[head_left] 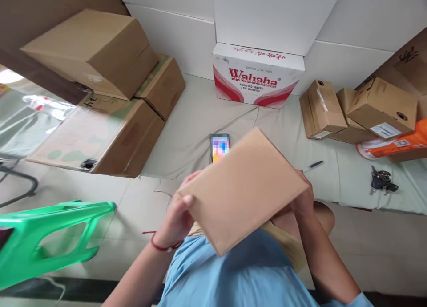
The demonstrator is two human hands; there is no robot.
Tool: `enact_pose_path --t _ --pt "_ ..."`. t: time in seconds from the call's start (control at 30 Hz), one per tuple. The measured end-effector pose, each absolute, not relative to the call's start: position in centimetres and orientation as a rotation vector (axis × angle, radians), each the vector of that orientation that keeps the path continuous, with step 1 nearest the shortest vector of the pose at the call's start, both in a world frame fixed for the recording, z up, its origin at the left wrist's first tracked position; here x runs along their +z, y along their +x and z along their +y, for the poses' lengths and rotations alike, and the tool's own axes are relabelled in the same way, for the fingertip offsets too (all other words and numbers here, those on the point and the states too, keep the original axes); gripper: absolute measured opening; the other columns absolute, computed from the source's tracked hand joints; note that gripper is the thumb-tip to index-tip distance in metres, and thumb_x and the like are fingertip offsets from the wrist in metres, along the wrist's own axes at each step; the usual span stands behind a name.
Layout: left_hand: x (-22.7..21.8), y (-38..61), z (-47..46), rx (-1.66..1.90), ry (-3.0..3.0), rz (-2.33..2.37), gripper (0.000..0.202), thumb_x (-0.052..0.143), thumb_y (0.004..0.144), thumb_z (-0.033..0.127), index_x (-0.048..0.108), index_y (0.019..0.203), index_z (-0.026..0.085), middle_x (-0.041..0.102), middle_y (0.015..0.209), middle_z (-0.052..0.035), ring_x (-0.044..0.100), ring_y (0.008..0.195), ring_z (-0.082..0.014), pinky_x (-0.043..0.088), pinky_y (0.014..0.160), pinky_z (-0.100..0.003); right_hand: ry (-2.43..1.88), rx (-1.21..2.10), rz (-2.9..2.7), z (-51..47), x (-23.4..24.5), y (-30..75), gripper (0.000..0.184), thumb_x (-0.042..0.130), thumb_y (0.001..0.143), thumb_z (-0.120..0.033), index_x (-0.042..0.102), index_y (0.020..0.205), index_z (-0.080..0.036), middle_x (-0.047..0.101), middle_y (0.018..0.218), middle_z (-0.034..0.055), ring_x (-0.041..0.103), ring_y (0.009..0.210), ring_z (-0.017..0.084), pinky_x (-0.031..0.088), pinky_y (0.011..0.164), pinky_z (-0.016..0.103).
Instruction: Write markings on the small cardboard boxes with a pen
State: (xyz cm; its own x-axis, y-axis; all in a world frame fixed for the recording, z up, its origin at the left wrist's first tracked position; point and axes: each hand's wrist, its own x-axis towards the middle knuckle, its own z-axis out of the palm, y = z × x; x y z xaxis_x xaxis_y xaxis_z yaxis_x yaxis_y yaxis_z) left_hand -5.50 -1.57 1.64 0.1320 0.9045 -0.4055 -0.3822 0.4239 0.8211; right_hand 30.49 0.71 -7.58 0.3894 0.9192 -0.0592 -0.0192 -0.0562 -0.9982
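Note:
A plain brown cardboard box is held tilted above my lap, one broad flat face toward me. My left hand grips its left corner, with the thumb on the face and the other fingers behind. On the right side, my right hand is closed around the box's edge; most of its fingers are hidden beneath it. Just behind the box, a phone lies on the cloth-covered surface, its screen blurred out and its lower part covered.
At left are large stacked cartons and a green plastic stool. A white-and-red Wahaha carton stands against the wall. Small brown boxes, an orange package, a pen and keys lie to the right.

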Motion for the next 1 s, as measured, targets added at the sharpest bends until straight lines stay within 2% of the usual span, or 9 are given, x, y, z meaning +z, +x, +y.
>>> enact_pose_path --t 0.13,0.23,0.33,0.47,0.67,0.73,0.8,0.87,1.0 --pt "0.9 -0.9 0.2 0.873 0.768 0.988 0.085 0.092 0.074 0.063 0.061 0.145 0.025 0.072 0.136 -0.0115 0.067 0.124 -0.0362 0.057 0.095 -0.037 -1.332 1.188 -0.777 -4.7 -5.2 33.8 0.07 0.03 0.106 -0.079 0.072 0.139 -0.034 0.08 0.131 0.0104 0.079 0.117 0.032 0.064 0.094 0.047" --pt "0.9 1.5 1.4 0.814 0.84 0.995 0.086 0.089 0.08 0.063 0.054 0.15 0.026 0.072 0.133 -0.0107 0.067 0.124 -0.0339 0.056 0.098 -0.038 -1.335 1.309 -0.921 -8.8 -5.2 35.9 0.076 0.043 0.096 -0.089 0.07 0.144 -0.036 0.075 0.145 0.0105 0.072 0.134 0.035 0.062 0.104 0.051" --pt "0.9 2.8 1.9 0.796 0.812 1.061 0.085 0.085 0.084 0.069 0.054 0.15 0.024 0.07 0.138 -0.0131 0.068 0.125 -0.0344 0.056 0.1 -0.042 -1.328 1.343 -0.925 -10.9 -6.5 36.3 0.071 0.06 0.089 -0.088 0.074 0.136 -0.036 0.083 0.127 0.0101 0.072 0.134 0.037 0.058 0.112 0.056" --pt "1.0 3.6 1.6 0.817 0.757 1.005 0.085 0.077 0.087 0.077 0.062 0.149 0.021 0.063 0.155 -0.0168 0.057 0.145 -0.0406 0.05 0.116 -0.05 -1.316 1.303 -0.765 -10.2 -7.5 35.7 0.06 0.056 0.094 -0.082 0.081 0.116 -0.032 0.085 0.094 0.0092 0.078 0.121 0.037 0.059 0.108 0.059" --pt "1.8 3.2 0.4 0.782 0.751 0.794 0.083 0.079 0.091 0.069 0.06 0.161 0.028 0.039 0.18 -0.008 0.022 0.171 -0.0409 0.028 0.136 -0.053 -1.343 1.216 -0.708 -8.9 -7.7 36.2 0.051 0.063 0.091 -0.077 0.083 0.105 -0.033 0.086 0.089 0.0045 0.082 0.093 0.034 0.066 0.089 0.053" --pt "1.9 2.9 0.3 0.72 0.814 0.795 0.083 0.081 0.093 0.063 0.054 0.165 0.033 0.032 0.183 -0.0039 0.02 0.172 -0.0402 0.027 0.138 -0.052 -1.374 1.198 -0.745 -9.2 -7.8 36.3 0.055 0.06 0.092 -0.08 0.083 0.106 -0.032 0.086 0.089 0.0056 0.083 0.094 0.034 0.066 0.09 0.053" --pt "1.8 2.5 0.4 0.647 0.842 0.776 0.084 0.079 0.096 0.059 0.046 0.17 0.036 0.036 0.182 -0.0042 0.028 0.169 -0.041 0.033 0.135 -0.052 -1.378 1.191 -0.793 -9.7 -7.6 36.0 0.062 0.058 0.092 -0.084 0.082 0.116 -0.031 0.086 0.097 0.0081 0.083 0.103 0.035 0.066 0.097 0.054" --pt "1.4 2.1 0.4 0.59 0.842 0.737 0.086 0.079 0.097 0.055 0.041 0.172 0.036 0.044 0.177 -0.0072 0.037 0.165 -0.042 0.042 0.131 -0.053 -1.365 1.178 -0.843 -10.2 -7.1 35.6 0.071 0.063 0.089 -0.085 0.076 0.134 -0.032 0.084 0.122 0.0106 0.079 0.121 0.036 0.064 0.104 0.055" --pt "0.3 1.3 -0.2 0.591 0.86 0.733 0.082 0.085 0.094 0.047 0.051 0.167 0.031 0.062 0.162 -0.0125 0.041 0.162 -0.0402 0.041 0.131 -0.052 -1.344 1.101 -0.943 -10.8 -4.7 35.3 0.093 0.082 0.076 -0.083 0.06 0.156 -0.039 0.061 0.164 0.0077 0.06 0.15 0.038 0.06 0.114 0.056"
